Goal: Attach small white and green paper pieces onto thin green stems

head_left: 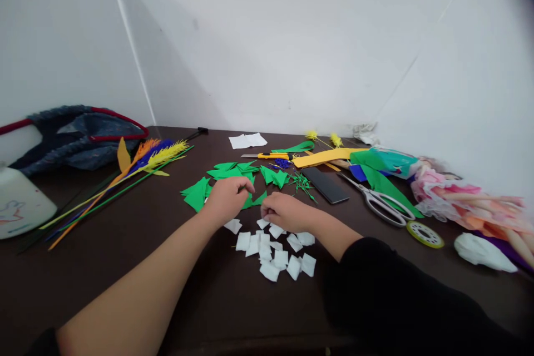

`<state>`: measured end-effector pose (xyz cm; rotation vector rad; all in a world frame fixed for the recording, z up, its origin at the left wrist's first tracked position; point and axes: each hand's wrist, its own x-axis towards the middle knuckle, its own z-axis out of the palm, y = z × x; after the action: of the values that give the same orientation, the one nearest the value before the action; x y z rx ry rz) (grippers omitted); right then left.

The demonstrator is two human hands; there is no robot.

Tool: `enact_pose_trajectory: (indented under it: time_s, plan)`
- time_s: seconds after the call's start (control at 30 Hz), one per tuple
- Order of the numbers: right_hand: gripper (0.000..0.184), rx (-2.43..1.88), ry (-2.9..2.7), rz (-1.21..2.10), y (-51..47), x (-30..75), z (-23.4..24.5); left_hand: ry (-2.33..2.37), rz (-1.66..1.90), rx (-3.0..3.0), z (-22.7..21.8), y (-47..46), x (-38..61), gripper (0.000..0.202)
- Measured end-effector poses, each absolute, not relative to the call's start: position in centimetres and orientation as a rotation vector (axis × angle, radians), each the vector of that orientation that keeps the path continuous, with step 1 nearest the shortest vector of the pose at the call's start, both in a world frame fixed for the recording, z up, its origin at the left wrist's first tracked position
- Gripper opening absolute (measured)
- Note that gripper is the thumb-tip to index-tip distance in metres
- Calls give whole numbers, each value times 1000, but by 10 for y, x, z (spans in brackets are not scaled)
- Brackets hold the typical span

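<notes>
My left hand [228, 198] rests on the dark table [125, 256] with its fingers curled, beside a small green paper triangle [255, 200]. Close to its right, my right hand [284, 212] is curled too, fingertips pinched together over the top of a heap of several small white paper squares [276, 249]. What either hand pinches is too small to make out. Just beyond the hands lie several green paper triangles [227, 171].
Coloured feather-like stems [137, 164] lie at left before a blue bag [79, 133]. A yellow utility knife [267, 156], black strip [329, 184], scissors [381, 203], tape roll [424, 233], coloured paper [375, 169] and a doll [467, 200] crowd the right. White walls close in behind.
</notes>
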<state>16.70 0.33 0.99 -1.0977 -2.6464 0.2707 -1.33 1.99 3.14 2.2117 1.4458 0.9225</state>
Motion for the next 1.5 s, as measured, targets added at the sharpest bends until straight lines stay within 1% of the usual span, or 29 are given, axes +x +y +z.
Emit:
enact_pose_trajectory:
  time_s: [0.1,0.27,0.37,0.5,0.63,0.9,1.1,1.23,1.37,1.5]
  plan:
    - [14,-1084,-2684,270,3,166,9,1445,913,2203,34,17,-12,20]
    - [3,-1018,-2666,206,2,162,9,1338,905,2211,35,17,-12,22]
    - [5,-1081,-2461,345,1,166,14,1262,844,2213,35,15,-11,21]
    - [4,-1138,-2164,566,-1,175,22,1195,697,2119,39,10,-7,14]
    - [3,-1143,-2049,586,-2,179,24,1114,675,2031,41,6,-6,21]
    - [7,-1085,-2043,542,-4,177,24,1078,730,1988,34,7,-3,21]
    - [17,-1041,-1954,729,-3,180,21,1063,732,1965,31,7,0,19]
    - [14,-1021,-1867,819,-5,181,22,1047,758,1938,32,5,1,19]
    - [12,-1041,-1859,814,-7,182,27,1054,751,1896,34,5,2,18]
    - [15,-1047,-1867,789,-9,181,26,1068,757,1889,34,5,2,20]
